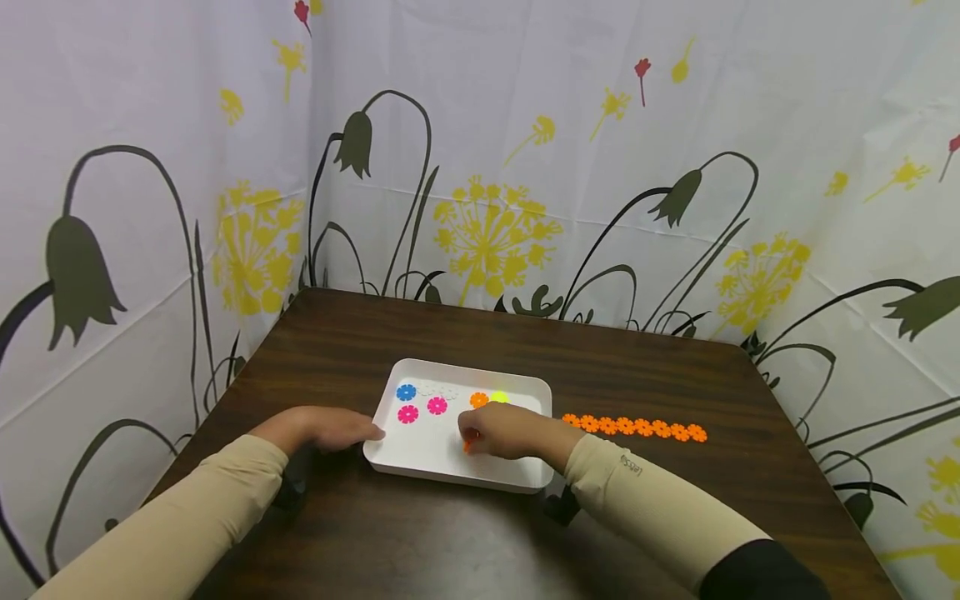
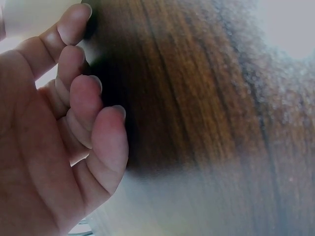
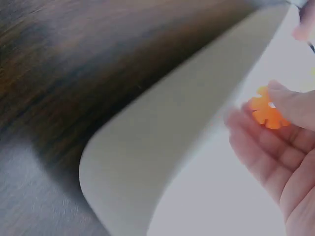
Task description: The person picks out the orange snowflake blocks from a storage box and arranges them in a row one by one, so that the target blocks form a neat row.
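A white tray (image 1: 450,462) sits on the wooden table. My left hand (image 1: 337,428) grips its left edge; one digit tip laps over the rim, and the curled fingers (image 2: 109,147) show against the dark tabletop in the left wrist view. My right hand (image 1: 504,429) is over the tray's right half, pinching an orange notched disc, a flower-shaped plastic piece (image 3: 268,110), between thumb and fingers. Inside the tray lie a blue disc (image 1: 406,392), two pink discs (image 1: 408,414), some clear or white discs (image 1: 438,392), an orange disc (image 1: 478,401) and a yellow one (image 1: 499,397).
To the right of the tray, several orange discs (image 1: 625,426) form a straight row on the table (image 1: 637,508), edge against edge. White curtains (image 1: 480,100) with a flower print hang behind the table and along its sides.
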Motion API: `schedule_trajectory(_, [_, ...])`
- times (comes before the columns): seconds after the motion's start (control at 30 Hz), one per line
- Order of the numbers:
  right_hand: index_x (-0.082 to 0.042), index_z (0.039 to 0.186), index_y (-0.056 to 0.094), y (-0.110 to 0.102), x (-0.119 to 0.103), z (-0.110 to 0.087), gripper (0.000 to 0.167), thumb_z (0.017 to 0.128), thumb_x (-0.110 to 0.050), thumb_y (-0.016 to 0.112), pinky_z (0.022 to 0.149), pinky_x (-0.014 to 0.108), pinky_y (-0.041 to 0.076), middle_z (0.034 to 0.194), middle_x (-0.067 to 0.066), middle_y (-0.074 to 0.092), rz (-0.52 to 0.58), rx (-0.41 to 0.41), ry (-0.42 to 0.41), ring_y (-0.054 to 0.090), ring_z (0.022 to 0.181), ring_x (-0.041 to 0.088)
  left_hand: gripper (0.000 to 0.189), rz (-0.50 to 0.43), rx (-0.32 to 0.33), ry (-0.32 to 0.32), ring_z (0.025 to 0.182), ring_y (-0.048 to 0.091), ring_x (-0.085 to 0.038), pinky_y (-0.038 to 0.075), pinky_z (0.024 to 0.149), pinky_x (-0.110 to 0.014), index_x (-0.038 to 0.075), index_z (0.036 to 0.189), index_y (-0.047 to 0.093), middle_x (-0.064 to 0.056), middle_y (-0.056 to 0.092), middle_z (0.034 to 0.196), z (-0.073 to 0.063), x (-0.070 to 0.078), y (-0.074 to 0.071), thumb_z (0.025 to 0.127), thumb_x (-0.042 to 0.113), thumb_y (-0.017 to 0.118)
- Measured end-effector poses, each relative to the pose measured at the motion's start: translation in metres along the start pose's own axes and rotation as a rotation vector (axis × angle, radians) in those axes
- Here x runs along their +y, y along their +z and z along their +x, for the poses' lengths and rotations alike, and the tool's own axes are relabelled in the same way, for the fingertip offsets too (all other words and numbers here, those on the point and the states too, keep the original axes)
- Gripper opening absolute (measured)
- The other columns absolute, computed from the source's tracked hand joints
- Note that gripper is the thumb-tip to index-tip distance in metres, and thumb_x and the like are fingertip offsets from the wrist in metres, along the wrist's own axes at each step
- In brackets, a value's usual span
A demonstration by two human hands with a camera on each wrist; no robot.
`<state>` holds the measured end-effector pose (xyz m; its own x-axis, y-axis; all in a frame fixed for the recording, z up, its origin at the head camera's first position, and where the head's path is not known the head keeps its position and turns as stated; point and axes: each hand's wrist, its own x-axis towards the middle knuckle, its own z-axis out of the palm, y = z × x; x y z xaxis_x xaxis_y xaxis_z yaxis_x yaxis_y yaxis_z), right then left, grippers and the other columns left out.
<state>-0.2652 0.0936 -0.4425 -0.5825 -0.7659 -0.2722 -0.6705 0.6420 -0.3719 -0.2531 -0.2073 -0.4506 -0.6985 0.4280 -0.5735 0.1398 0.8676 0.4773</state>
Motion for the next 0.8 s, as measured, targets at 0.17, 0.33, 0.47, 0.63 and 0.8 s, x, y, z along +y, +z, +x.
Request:
schedule_trajectory(0.17, [-0.005, 0.101, 0.064, -0.014, 0.025, -0.012, 0.009, 0.092, -0.006, 0.066, 0.07, 0.031, 0.059, 0.086, 0.008, 0.07, 0.507, 0.051, 0.063, 0.072, 0.078, 0.024, 0.061, 0.005, 0.002, -0.005, 0.128, 0.047, -0.043, 0.032, 0.11, -0.061, -0.003, 0.138, 0.049, -0.023, 0.052, 0.138, 0.001, -0.001, -0.001, 0.1, 0.045, 0.046])
schedule_trajectory(0.33, [0.005, 0.118, 0.062, -0.022, 0.056, -0.028, 0.029, 0.093, -0.008, 0.066, 0.077, 0.044, 0.059, 0.091, 0.013, 0.072, 0.783, 0.072, 0.16, 0.073, 0.082, 0.031, 0.061, -0.001, 0.0, -0.01, 0.129, 0.046, -0.043, 0.032, 0.11, -0.061, -0.003, 0.138, 0.05, -0.022, 0.053, 0.137, 0.002, -0.001, 0.0, 0.1, 0.045, 0.047])
schedule_trajectory(0.47, [0.008, 0.125, 0.056, -0.028, 0.078, -0.05, 0.037, 0.094, -0.009, 0.065, 0.082, 0.048, 0.057, 0.1, 0.019, 0.071, 0.925, 0.092, 0.207, 0.073, 0.087, 0.033, 0.061, -0.006, -0.002, -0.015, 0.13, 0.045, -0.044, 0.032, 0.11, -0.061, -0.002, 0.138, 0.05, -0.022, 0.052, 0.138, 0.004, -0.001, 0.001, 0.1, 0.046, 0.048])
schedule_trajectory(0.63, [0.009, 0.13, 0.052, -0.036, 0.104, -0.083, 0.041, 0.096, -0.011, 0.063, 0.089, 0.055, 0.052, 0.108, 0.026, 0.069, 1.034, 0.138, 0.233, 0.072, 0.094, 0.036, 0.062, -0.01, -0.009, -0.025, 0.127, 0.047, -0.043, 0.034, 0.109, -0.06, -0.001, 0.138, 0.05, -0.021, 0.053, 0.136, 0.004, 0.0, 0.001, 0.1, 0.047, 0.048])
schedule_trajectory(0.8, [0.007, 0.127, 0.053, -0.036, 0.137, -0.117, 0.036, 0.097, -0.012, 0.06, 0.09, 0.057, 0.051, 0.115, 0.031, 0.065, 1.032, 0.224, 0.26, 0.07, 0.1, 0.037, 0.059, -0.009, -0.013, -0.037, 0.121, 0.052, -0.039, 0.039, 0.105, -0.059, 0.001, 0.137, 0.051, -0.019, 0.056, 0.131, 0.003, 0.0, 0.0, 0.099, 0.047, 0.048])
